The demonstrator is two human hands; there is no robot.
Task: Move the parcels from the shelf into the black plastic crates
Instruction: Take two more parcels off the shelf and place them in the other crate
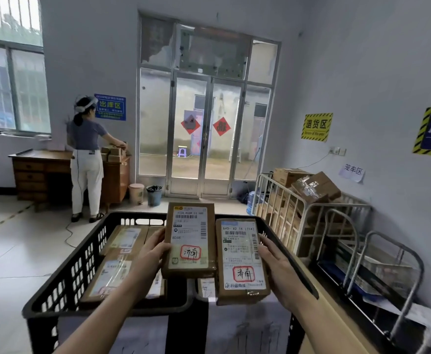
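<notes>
Left hand (154, 252) grips left parcel (190, 238) by its left edge, fingers curled round it, thumb on the labelled face; right hand (277, 267) grips right parcel (242, 261) by its right edge, same way; both parcels brown cardboard with white shipping labels and a red-boxed handwritten stamp, side by side at centre of the frame, edges touching or nearly so; both held above the black crates (77, 272) at lower centre, not resting in them; packed parcels (117, 261) lie flat inside the left crate, labels up; metal cage cart (308, 213) with cardboard boxes at right; glass door (204, 139) at upper centre; yellow sign (316, 127) on the right wall; second person (86, 159) at left, back to camera, handling boxes on a wooden table (38, 169)
</notes>
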